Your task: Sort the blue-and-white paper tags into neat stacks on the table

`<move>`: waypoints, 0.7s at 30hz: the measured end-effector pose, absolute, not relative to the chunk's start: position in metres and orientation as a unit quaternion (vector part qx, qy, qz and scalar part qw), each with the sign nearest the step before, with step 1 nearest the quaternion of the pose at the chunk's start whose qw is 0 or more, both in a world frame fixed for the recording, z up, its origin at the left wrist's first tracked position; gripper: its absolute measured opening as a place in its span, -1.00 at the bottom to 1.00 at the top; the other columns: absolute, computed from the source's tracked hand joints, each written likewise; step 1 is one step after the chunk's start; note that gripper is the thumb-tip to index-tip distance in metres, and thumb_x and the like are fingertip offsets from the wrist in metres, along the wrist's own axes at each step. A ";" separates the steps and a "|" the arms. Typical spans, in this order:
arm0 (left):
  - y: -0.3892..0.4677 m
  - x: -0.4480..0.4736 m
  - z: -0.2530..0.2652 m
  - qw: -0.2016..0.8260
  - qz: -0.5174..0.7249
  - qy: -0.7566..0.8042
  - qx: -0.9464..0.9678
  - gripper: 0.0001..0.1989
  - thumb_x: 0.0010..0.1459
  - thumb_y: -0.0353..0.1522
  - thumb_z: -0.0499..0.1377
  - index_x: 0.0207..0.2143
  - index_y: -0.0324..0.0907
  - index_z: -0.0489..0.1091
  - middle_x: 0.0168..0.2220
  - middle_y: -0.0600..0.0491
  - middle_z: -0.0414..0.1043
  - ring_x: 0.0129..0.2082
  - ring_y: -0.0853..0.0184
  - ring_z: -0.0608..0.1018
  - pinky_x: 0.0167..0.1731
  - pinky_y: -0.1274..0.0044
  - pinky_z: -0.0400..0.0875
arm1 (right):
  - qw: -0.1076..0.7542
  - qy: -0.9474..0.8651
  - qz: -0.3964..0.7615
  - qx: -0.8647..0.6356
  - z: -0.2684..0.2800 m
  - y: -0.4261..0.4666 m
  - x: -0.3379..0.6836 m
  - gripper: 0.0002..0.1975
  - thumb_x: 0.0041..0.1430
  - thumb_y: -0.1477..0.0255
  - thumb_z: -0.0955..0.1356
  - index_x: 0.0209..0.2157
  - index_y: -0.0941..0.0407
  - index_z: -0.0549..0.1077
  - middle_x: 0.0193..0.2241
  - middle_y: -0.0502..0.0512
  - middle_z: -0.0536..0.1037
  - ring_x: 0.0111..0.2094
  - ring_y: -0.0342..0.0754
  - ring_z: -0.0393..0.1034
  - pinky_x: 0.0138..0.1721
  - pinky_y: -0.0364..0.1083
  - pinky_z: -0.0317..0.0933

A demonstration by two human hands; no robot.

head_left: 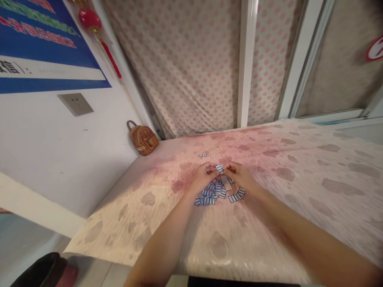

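Between my two hands is a small blue-and-white label strip (219, 168), raised a little over the table. My left hand (207, 174) pinches it from the left, thumb and fingers together. From the right, my right hand (236, 173) closes its fingertips on the strip's edge. Just below them lies a loose pile of similar blue-bordered label pieces (208, 195), several overlapping. A pale grey flat piece (226, 183) shows under the hands, beside the pile. More label pieces (237, 195) fan out below my right hand. What is printed on them is too small to read.
One separate label strip (202, 155) lies farther back on the patterned tablecloth (284, 207). A small brown backpack-shaped pouch (144, 139) leans by the wall at the left back. A dotted curtain (191, 71) hangs behind the table. A dark bin (44, 271) stands at lower left.
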State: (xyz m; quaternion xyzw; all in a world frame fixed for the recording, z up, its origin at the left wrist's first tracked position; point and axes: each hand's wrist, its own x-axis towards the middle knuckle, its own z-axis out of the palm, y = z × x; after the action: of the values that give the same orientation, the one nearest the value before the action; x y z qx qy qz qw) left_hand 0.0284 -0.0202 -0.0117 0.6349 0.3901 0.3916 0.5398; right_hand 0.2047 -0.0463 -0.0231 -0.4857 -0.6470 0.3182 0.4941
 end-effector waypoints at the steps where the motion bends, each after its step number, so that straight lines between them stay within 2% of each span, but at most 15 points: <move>1: -0.020 0.028 -0.012 0.526 0.397 0.387 0.645 -0.71 0.07 -0.31 0.32 -0.18 -0.26 0.42 -0.30 -0.04 0.55 -0.42 0.35 0.59 -0.45 0.59 0.42 | 0.495 -0.642 0.325 -0.486 -0.024 -0.046 0.205 -0.83 0.03 0.26 0.31 -0.47 0.08 0.36 -0.55 -0.04 0.48 -0.47 -0.08 0.39 -0.41 -0.11 0.22; 5: -0.020 0.026 -0.013 0.449 0.429 0.369 0.692 -0.78 0.07 -0.27 0.32 -0.34 -0.26 0.47 -0.37 -0.02 0.54 -0.38 0.36 0.55 -0.35 0.58 0.41 | 0.488 -0.649 0.326 -0.485 -0.025 -0.046 0.205 -0.87 0.02 0.31 0.31 -0.45 0.07 0.37 -0.56 -0.05 0.48 -0.49 -0.09 0.40 -0.42 -0.12 0.22; 8: -0.014 0.022 -0.013 0.443 0.424 0.365 0.701 -0.79 0.05 -0.27 0.32 -0.42 -0.27 0.49 -0.43 0.01 0.53 -0.41 0.37 0.53 -0.34 0.57 0.39 | 0.488 -0.650 0.317 -0.489 -0.024 -0.046 0.206 -0.87 0.02 0.31 0.32 -0.42 0.07 0.41 -0.53 -0.04 0.51 -0.48 -0.09 0.40 -0.42 -0.12 0.23; 11: 0.005 0.014 -0.007 0.452 0.441 0.429 0.645 -0.85 -0.03 -0.36 0.36 -0.49 -0.26 0.49 -0.50 0.05 0.51 -0.49 0.42 0.49 -0.41 0.60 0.36 | 0.511 -0.621 0.326 -0.498 -0.025 -0.044 0.208 -0.82 0.02 0.29 0.31 -0.35 0.07 0.43 -0.49 -0.01 0.55 -0.43 -0.05 0.45 -0.39 -0.09 0.29; 14: 0.039 0.003 0.006 0.459 0.449 0.530 0.554 -0.85 -0.08 -0.43 0.37 -0.57 -0.25 0.45 -0.63 0.11 0.41 -0.61 0.49 0.41 -0.51 0.63 0.31 | 0.534 -0.603 0.308 -0.506 -0.026 -0.042 0.211 -0.81 0.03 0.28 0.30 -0.36 0.08 0.44 -0.48 0.01 0.54 -0.41 -0.03 0.46 -0.38 -0.06 0.32; 19: 0.092 -0.005 0.012 0.467 0.449 0.568 0.509 -0.78 -0.14 -0.43 0.41 -0.62 -0.27 0.41 -0.64 0.06 0.42 -0.58 0.46 0.48 -0.50 0.63 0.36 | 0.547 -0.613 0.275 -0.499 -0.020 -0.047 0.211 -0.82 0.07 0.29 0.27 -0.38 0.07 0.44 -0.50 0.01 0.53 -0.43 -0.04 0.44 -0.36 -0.05 0.31; 21: 0.105 -0.002 0.008 0.465 0.442 0.587 0.494 -0.76 -0.16 -0.44 0.42 -0.64 -0.27 0.39 -0.69 0.08 0.37 -0.62 0.46 0.44 -0.55 0.63 0.32 | 0.543 -0.613 0.263 -0.510 -0.018 -0.050 0.211 -0.82 0.07 0.28 0.27 -0.38 0.07 0.44 -0.49 0.02 0.53 -0.43 -0.03 0.44 -0.36 -0.04 0.30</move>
State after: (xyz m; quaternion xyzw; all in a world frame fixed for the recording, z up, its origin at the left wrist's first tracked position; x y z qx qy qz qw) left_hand -0.0025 0.1048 0.0077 0.4941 0.5867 0.4422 0.4648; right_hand 0.2106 -0.0499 -0.0183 -0.5097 -0.6134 0.2631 0.5429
